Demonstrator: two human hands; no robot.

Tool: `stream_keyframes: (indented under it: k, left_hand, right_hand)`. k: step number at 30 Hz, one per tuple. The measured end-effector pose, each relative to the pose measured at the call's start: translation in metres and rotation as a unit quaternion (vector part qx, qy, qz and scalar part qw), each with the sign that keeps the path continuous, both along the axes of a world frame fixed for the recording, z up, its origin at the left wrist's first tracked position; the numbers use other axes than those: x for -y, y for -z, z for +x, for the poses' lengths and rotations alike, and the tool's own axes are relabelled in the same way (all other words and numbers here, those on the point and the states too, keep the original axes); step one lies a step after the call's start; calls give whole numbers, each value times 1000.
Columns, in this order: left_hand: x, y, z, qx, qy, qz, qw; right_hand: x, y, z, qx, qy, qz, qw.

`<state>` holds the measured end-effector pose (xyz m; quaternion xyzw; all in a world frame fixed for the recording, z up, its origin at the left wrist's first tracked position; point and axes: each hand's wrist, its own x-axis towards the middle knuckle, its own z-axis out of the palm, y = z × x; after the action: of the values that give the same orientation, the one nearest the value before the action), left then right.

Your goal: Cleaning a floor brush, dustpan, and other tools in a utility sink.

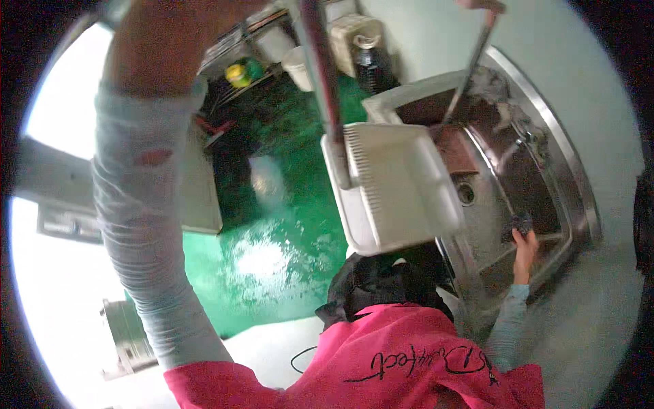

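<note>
My right hand [524,247] reaches into a steel sink [579,198] and grips a small dark scouring pad [520,223] against the basin's near wall. My left arm, in a grey sleeve, rises along the left side, and its bare wrist and my left hand [170,41] run off the top edge, so the fingers are hidden. A white long-handled dustpan [402,191] hangs in the middle of the view, its pole [320,68] running up toward that hand. A second thin pole [470,68] leans into the sink. My pink shirt fills the lower edge.
A wet green floor [272,252] lies left of the sink. At the back stand white buckets [300,65], a dark bottle [371,65], a pale canister [351,34] and a low rack with yellow and green items [242,71]. Bright glare fills the left.
</note>
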<state>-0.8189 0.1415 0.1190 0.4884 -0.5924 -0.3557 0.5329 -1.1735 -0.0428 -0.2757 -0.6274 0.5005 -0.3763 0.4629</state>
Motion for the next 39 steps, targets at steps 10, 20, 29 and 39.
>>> stream_keyframes:
  k: [10,20,29,39]
  left_hand:
    - [-276,183,168,-21,-438,133,889]
    - [-483,432,179,-274,-698,172,639]
    - [-559,565,153,-321,-822,70,466]
    - [-574,659,116,-403,-805,89,426]
  right_hand:
    - [-76,-24,89,34,-31,15,999]
    - [-83,-17,148,96,-1,77,992]
    - [-78,-21,177,149,70,84,983]
    - [-77,-34,204,65,161,25,985]
